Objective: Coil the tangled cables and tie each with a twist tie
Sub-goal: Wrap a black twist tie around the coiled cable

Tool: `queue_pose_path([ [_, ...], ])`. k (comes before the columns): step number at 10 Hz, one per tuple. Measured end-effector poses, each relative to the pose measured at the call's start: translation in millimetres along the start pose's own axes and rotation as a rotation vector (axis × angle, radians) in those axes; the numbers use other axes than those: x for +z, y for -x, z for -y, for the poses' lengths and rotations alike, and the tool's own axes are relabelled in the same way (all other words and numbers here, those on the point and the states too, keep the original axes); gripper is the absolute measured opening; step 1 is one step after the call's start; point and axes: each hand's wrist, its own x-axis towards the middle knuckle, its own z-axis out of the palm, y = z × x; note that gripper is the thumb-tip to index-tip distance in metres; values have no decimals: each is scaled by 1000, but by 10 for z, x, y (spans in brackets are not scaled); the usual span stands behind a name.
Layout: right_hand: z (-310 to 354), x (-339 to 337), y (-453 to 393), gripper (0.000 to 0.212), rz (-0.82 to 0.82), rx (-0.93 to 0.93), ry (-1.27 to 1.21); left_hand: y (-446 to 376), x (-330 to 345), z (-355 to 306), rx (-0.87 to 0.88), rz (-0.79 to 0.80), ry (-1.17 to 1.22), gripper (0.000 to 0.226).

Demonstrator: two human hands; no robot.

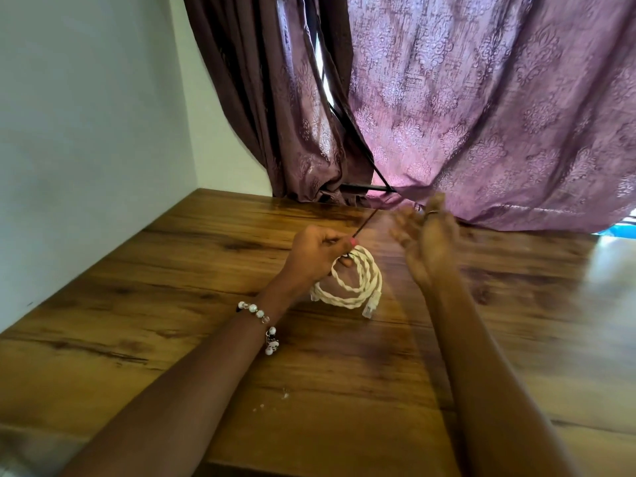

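Observation:
A cream twisted cable (358, 285), wound into a coil with its plugs hanging at the lower right, is held just above the wooden table (172, 304). My left hand (315, 256) grips the top of the coil together with a thin dark twist tie (365, 223), whose free end sticks up and away towards the curtain. My right hand (426, 235) is raised to the right of the coil with fingers spread and blurred by motion. It holds nothing and does not touch the cable.
A purple patterned curtain (481, 108) hangs over the table's far edge. A white wall (86, 132) borders the left side. Small pale crumbs (272, 401) lie on the table near me. A beaded bracelet (261, 318) is on my left wrist.

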Motion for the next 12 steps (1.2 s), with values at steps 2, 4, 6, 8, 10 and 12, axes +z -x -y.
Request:
queue_pose_path([
  [2, -601, -166, -704, 23, 273, 295, 149, 16, 1, -32, 38, -7, 2, 20],
  [4, -592, -145, -650, 12, 328, 53, 239, 63, 3, -94, -120, 40, 163, 23],
  [6, -830, -95, -702, 25, 225, -351, 630, 88, 2, -142, -347, -33, 448, 7],
  [8, -822, -100, -682, 13, 126, -503, 691, 10, -65, -122, -535, 55, 598, 17],
  [10, -789, -136, -726, 17, 76, -383, 621, 15, -71, -202, -640, 196, 777, 19],
  [12, -791, -155, -827, 27, 84, -270, 551, 33, 3, -237, -450, 44, 548, 15],
])
